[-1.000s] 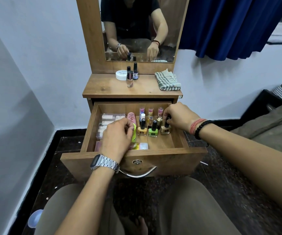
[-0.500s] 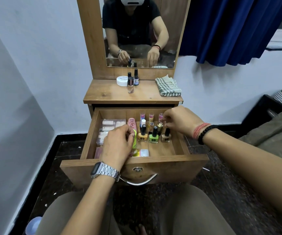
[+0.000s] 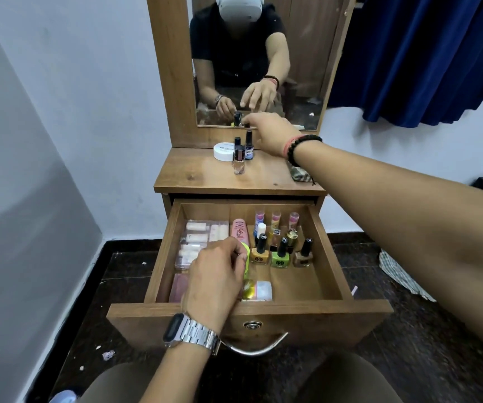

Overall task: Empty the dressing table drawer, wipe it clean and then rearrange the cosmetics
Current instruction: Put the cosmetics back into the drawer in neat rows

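The wooden drawer point(image 3: 333, 257) stands pulled out and holds cosmetics. Inside, a yellow polish bottle point(image 3: 260, 251), a green one point(image 3: 280, 255) and a brown one point(image 3: 303, 254) stand in a row, with lip balms point(image 3: 276, 218) behind them. A pink tube point(image 3: 240, 231) and a clear box of white pieces point(image 3: 196, 242) lie at the left. My left hand point(image 3: 214, 274) grips a neon green tube point(image 3: 246, 257) in the drawer. My right hand point(image 3: 275, 132) reaches over the tabletop, fingers extended just above a dark bottle point(image 3: 249, 144). A white jar point(image 3: 223, 151) and a clear roll-on bottle point(image 3: 238, 159) stand beside it.
A folded checked cloth point(image 3: 301, 174) lies on the tabletop point(image 3: 199, 175), mostly hidden under my right forearm. The mirror point(image 3: 257, 68) rises behind, a blue curtain point(image 3: 426, 59) hangs at the right. Another cloth point(image 3: 400, 271) lies on the dark floor to the right of the drawer.
My right hand left the polish bottles in the drawer and rose to the bottles on the tabletop. My left hand kept its hold on the green tube.
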`<state>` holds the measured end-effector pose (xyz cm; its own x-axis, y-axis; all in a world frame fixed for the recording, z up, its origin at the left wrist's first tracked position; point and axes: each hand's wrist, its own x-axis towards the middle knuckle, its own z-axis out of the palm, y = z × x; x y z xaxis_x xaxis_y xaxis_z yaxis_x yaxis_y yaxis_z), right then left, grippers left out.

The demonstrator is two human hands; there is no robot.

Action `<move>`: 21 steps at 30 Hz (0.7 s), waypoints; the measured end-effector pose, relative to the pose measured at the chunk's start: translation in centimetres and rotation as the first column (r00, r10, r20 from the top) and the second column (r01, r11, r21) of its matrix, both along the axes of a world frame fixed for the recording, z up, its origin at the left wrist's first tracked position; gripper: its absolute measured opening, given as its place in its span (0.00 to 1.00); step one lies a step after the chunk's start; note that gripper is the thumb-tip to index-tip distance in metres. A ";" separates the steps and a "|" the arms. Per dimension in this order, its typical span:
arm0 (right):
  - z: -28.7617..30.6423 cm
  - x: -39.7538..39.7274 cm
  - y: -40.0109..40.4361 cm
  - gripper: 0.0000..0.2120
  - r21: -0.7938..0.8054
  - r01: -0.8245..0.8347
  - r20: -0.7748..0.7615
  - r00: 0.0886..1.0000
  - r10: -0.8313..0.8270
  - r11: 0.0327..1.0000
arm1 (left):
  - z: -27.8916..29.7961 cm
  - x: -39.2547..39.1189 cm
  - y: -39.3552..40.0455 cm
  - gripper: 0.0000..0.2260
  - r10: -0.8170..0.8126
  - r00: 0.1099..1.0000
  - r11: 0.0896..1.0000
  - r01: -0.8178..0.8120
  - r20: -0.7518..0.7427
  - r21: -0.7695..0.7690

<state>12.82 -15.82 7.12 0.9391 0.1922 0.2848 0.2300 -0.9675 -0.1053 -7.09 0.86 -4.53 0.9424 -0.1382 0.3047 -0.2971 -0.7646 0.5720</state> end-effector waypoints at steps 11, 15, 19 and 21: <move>-2.0 1.6 -1.1 0.10 0.068 0.114 0.048 0.992 -0.117 0.991 | -0.1 0.0 0.1 0.02 -0.014 1.000 0.998 0.014 -0.005 -0.058; -1.2 -1.2 -4.0 0.08 0.148 0.145 0.112 0.980 -0.162 0.978 | 0.0 0.1 0.1 0.03 -0.007 1.000 0.997 0.006 -0.025 -0.074; 0.1 -6.7 -6.3 0.09 0.174 0.089 0.155 0.981 -0.116 0.981 | 0.0 0.1 0.1 0.03 -0.014 0.999 0.995 0.009 -0.053 -0.097; 0.4 -10.1 -6.4 0.09 0.183 0.034 0.134 0.989 -0.059 0.983 | 0.1 0.0 0.1 0.03 0.000 0.999 0.996 -0.005 -0.049 -0.090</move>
